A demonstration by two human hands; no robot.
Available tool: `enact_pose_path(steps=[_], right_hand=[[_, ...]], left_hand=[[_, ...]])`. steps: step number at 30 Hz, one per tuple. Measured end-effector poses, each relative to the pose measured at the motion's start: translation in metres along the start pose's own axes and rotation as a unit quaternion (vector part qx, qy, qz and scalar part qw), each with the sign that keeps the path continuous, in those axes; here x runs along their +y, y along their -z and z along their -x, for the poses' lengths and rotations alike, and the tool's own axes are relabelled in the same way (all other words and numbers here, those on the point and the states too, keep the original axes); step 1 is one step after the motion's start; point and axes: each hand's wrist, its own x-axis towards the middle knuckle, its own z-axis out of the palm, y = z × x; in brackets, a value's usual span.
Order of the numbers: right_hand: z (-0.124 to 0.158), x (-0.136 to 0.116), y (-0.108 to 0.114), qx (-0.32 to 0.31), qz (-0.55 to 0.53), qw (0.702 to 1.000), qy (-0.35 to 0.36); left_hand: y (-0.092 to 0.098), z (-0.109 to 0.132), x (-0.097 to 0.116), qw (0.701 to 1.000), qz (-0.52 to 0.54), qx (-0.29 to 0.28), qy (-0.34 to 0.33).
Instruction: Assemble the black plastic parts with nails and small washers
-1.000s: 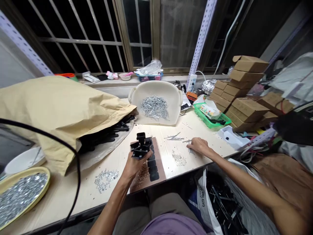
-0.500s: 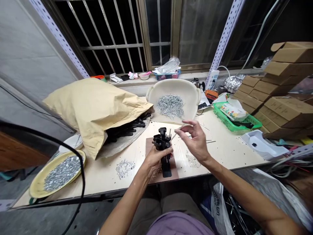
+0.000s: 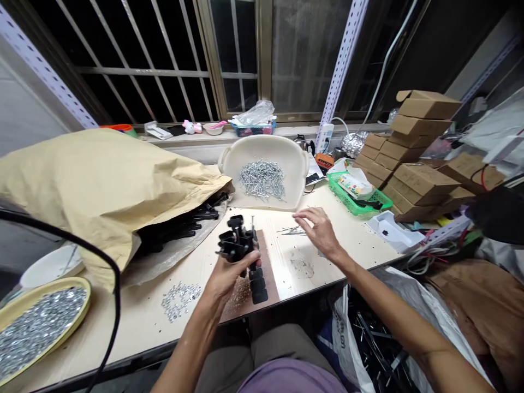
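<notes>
My left hand (image 3: 229, 275) is wrapped round a cluster of black plastic parts (image 3: 236, 240), held upright over a brown mat (image 3: 268, 273). A thin metal pin (image 3: 252, 222) sticks up at the cluster's right side. Flat black tabs (image 3: 258, 286) show below my fingers. To the right, my right hand (image 3: 321, 232) hovers above the table, fingers stretched forward and a little apart, with nothing visible in them. Just beside its fingertips lies a small bunch of thin metal pins (image 3: 291, 231).
Behind stands a white basin (image 3: 235, 158) with many metal pins. Left are a paper sack (image 3: 102, 185) of black parts, loose small metal pieces (image 3: 180, 300) and a yellow tray (image 3: 87, 305). A green basket (image 3: 347, 204) and cardboard boxes (image 3: 421, 183) stand right.
The thin pin that my right hand held at the black parts has left its fingers. That hand has moved away rightwards, towards the loose pins. The view has turned right.
</notes>
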Motion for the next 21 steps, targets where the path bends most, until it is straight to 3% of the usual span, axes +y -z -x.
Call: enact_pose_path(steps=[1, 3, 7, 10, 14, 19, 21], right_hand=[[0.003, 0.022, 0.002, -0.048, 0.101, 0.993, -0.03], [0.011, 0.063, 0.002, -0.167, 0.26, 0.949, -0.056], [0.02, 0.104, -0.012, -0.25, 0.303, 0.919, -0.019], [0.017, 0.108, -0.023, -0.271, 0.311, 0.911, 0.014], [0.01, 0.107, -0.028, -0.281, 0.298, 0.911, 0.051], [0.004, 0.095, -0.009, -0.257, 0.264, 0.927, 0.071], [-0.002, 0.073, 0.006, -0.206, 0.193, 0.958, 0.051]], left_hand=[[0.005, 0.001, 0.002, 1.0, -0.013, 0.016, -0.01], [0.011, 0.001, 0.002, 0.998, -0.046, 0.035, -0.035], [0.011, -0.004, -0.007, 0.988, -0.131, 0.047, -0.073], [0.006, -0.007, -0.01, 0.984, -0.156, 0.034, -0.081], [0.006, -0.006, -0.005, 0.998, -0.024, 0.025, -0.048], [0.013, -0.002, -0.003, 0.99, 0.117, -0.005, 0.082], [0.009, -0.001, -0.006, 0.993, 0.095, 0.007, 0.073]])
